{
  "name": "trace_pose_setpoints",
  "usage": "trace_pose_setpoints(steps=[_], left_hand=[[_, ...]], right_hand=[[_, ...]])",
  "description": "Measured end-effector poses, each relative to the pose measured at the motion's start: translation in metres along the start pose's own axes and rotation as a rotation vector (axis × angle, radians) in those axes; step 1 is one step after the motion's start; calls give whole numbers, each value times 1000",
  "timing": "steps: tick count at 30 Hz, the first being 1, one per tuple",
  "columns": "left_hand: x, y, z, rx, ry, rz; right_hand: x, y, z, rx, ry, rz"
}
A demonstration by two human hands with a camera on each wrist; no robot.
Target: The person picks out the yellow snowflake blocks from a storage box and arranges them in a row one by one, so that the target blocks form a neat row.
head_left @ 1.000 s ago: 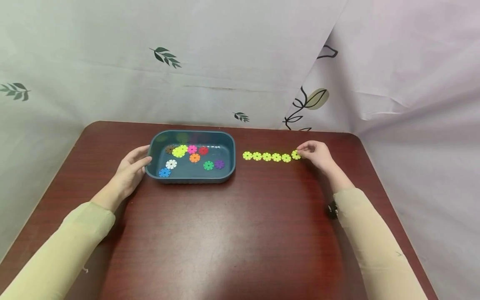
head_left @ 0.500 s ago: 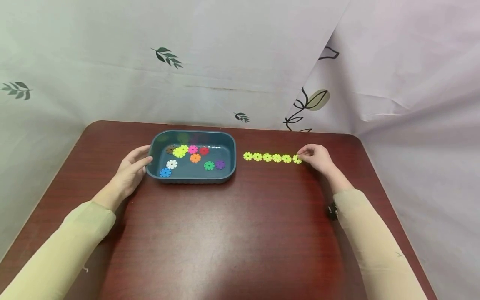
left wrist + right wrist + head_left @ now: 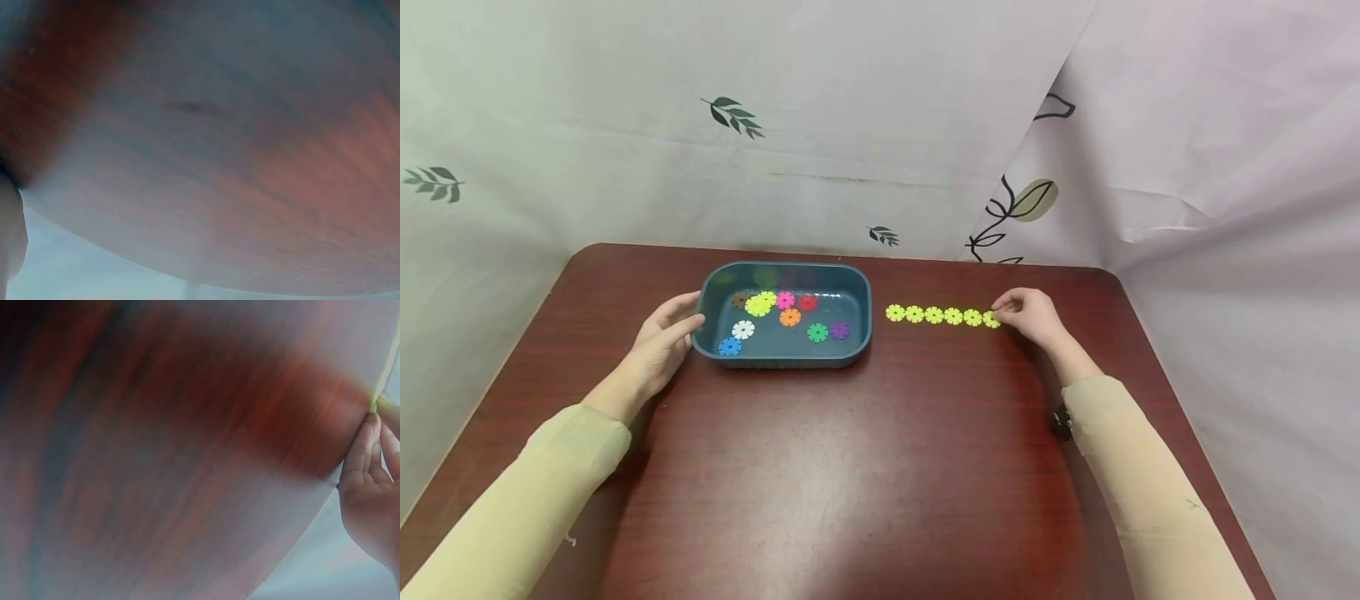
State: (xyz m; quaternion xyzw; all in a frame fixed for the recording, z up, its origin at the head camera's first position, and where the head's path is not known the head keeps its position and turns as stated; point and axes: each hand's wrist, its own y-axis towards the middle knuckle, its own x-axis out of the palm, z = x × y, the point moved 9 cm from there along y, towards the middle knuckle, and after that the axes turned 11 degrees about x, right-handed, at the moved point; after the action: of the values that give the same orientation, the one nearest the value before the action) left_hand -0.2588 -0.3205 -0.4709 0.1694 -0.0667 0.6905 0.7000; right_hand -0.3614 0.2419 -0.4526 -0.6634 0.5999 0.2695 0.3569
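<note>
A yellow disc [image 3: 990,320] is at the right end of a row, pinched by the right hand [image 3: 1034,317].
Thumb and fingertips grasp its edge; five other yellow discs [image 3: 933,315] lie leftward in line on the reddish-brown table [image 3: 850,467]. Further left, the left hand [image 3: 657,348] holds the blue tray [image 3: 778,343], thumb over the rim; inside lie coloured discs [image 3: 790,317].

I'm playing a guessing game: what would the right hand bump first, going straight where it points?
Past the end yellow slotted disc the right hand pinches, probably the neighbouring yellow slotted disc; height is unclear.
</note>
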Motion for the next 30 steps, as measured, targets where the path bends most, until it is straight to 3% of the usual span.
trace_pose_setpoints(steps=[17,23,30], left_hand=[[1,0,0,6,5,-1],[2,0,1,8,-16,1],[1,0,1,7,-20,9]], right_hand=[[0,0,-7,11,59,-16],[3,4,-27,-19,88,-23],[7,9,-65,-58,103,-18]])
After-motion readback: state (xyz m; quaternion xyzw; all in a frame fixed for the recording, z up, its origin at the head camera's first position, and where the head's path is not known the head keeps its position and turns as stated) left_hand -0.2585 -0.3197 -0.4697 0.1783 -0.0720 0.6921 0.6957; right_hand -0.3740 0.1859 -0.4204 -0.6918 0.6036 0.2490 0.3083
